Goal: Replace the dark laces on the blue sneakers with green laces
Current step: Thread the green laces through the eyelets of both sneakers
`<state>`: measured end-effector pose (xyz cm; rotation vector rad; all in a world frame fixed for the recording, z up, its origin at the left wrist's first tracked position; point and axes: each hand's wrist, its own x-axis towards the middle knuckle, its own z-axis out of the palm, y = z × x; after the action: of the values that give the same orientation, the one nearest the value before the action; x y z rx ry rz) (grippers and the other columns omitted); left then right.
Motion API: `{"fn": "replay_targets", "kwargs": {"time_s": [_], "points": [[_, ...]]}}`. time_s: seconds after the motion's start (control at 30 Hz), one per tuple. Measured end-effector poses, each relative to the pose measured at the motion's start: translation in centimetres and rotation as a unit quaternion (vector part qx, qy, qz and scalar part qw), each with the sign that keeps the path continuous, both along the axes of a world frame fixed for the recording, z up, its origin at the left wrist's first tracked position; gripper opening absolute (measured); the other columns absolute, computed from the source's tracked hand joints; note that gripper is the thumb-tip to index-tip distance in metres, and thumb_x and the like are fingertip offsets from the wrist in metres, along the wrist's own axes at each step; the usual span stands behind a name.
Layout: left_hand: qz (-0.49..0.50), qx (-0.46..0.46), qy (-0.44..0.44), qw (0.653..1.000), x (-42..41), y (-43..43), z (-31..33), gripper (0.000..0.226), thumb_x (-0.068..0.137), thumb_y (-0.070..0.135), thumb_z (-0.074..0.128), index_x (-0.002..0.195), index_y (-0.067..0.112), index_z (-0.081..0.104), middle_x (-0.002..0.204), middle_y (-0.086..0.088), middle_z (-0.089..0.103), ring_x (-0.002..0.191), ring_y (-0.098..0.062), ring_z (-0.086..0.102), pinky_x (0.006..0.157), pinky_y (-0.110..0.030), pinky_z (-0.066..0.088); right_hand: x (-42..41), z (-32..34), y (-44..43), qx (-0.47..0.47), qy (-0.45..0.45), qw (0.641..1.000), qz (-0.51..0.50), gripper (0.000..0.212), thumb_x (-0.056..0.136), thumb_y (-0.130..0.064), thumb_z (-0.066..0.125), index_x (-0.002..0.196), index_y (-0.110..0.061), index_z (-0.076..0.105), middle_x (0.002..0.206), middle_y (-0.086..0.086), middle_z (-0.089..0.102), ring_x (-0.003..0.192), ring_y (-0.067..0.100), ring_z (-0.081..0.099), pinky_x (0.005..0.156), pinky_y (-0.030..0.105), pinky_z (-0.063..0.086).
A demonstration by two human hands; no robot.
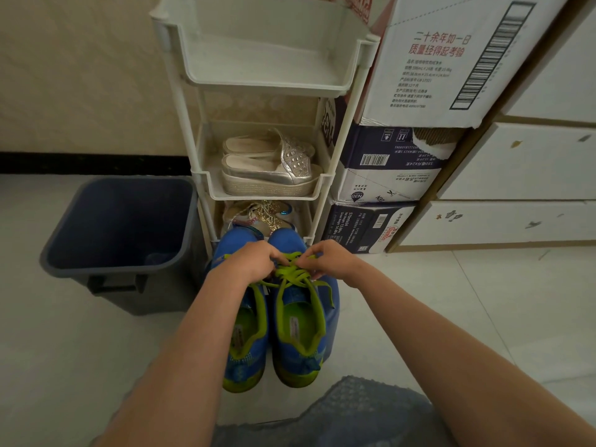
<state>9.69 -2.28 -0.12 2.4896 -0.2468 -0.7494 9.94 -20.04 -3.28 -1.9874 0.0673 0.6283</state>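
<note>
Pinching the green lace [290, 273] with left hand [254, 262] and right hand [329, 261] over the right-side blue sneaker [300, 350]; seemingly tying off. Next, likely drawing both ends snug.

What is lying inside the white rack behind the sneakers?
Silver sandals lie on the rack's middle shelf. On the bottom shelf a glittery shoe shows; the sneakers cover its front.

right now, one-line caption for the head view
Left hand and right hand pinch the green lace on a blue sneaker.
</note>
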Motion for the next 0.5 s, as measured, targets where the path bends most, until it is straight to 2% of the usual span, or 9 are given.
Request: {"fn": "replay_targets", "kwargs": {"time_s": [0.1, 0.2, 0.27, 0.4, 0.5], "points": [[0.000, -0.005, -0.001, 1.000, -0.2, -0.2, 0.1, 0.042, 0.096, 0.001, 0.041, 0.122, 0.023, 0.064, 0.127, -0.010, 0.060, 0.106, -0.024, 0.060, 0.094, -0.032, 0.048, -0.1, -0.2, 0.0, 0.034, 0.035, 0.998, -0.045, 0.017, 0.095, -0.015, 0.057, 0.081, -0.008, 0.062, 0.078, 0.011, 0.060, 0.065, 0.016, 0.057, 0.065, 0.023, 0.055], [0.006, -0.011, -0.005, 1.000, -0.3, -0.1, 0.0, 0.040, 0.096, 0.001, 0.040, 0.122, 0.021, 0.063, 0.129, -0.012, 0.057, 0.107, -0.025, 0.060, 0.093, -0.034, 0.049, -0.2, -0.3, -0.1, 0.080, 0.076, 0.988, -0.107, 0.027, 0.099, -0.016, 0.050, 0.108, 0.007, 0.061, 0.092, 0.016, 0.062, 0.071, 0.019, 0.060, 0.062, 0.023, 0.056], [0.009, -0.015, -0.005, 1.000, -0.3, -0.1, -0.1, 0.039, 0.097, 0.002, 0.039, 0.122, 0.020, 0.063, 0.130, -0.013, 0.056, 0.108, -0.026, 0.059, 0.094, -0.035, 0.049, -0.3, -0.3, -0.2, 0.100, 0.097, 0.982, -0.126, 0.034, 0.100, -0.017, 0.048, 0.118, 0.011, 0.056, 0.093, 0.015, 0.062, 0.073, 0.018, 0.060, 0.061, 0.021, 0.056], [0.020, -0.020, 0.004, 1.000, 0.0, 0.0, -0.5, 0.037, 0.096, 0.001, 0.043, 0.117, 0.023, 0.065, 0.128, -0.011, 0.057, 0.104, -0.024, 0.061, 0.093, -0.036, 0.050, -0.3, -0.2, -0.2, 0.097, 0.091, 0.985, -0.111, 0.034, 0.100, -0.018, 0.047, 0.119, 0.009, 0.055, 0.090, 0.009, 0.062, 0.075, 0.017, 0.059, 0.063, 0.021, 0.055], [0.070, -0.049, 0.010, 0.996, 0.2, 0.2, -1.2, 0.033, 0.093, -0.002, 0.045, 0.107, 0.022, 0.063, 0.117, -0.012, 0.062, 0.091, -0.021, 0.065, 0.090, -0.039, 0.053, -0.3, -0.4, -0.2, 0.100, 0.090, 0.984, -0.118, 0.035, 0.100, -0.018, 0.048, 0.119, 0.010, 0.055, 0.086, 0.008, 0.062, 0.074, 0.016, 0.059, 0.062, 0.020, 0.055]]}}
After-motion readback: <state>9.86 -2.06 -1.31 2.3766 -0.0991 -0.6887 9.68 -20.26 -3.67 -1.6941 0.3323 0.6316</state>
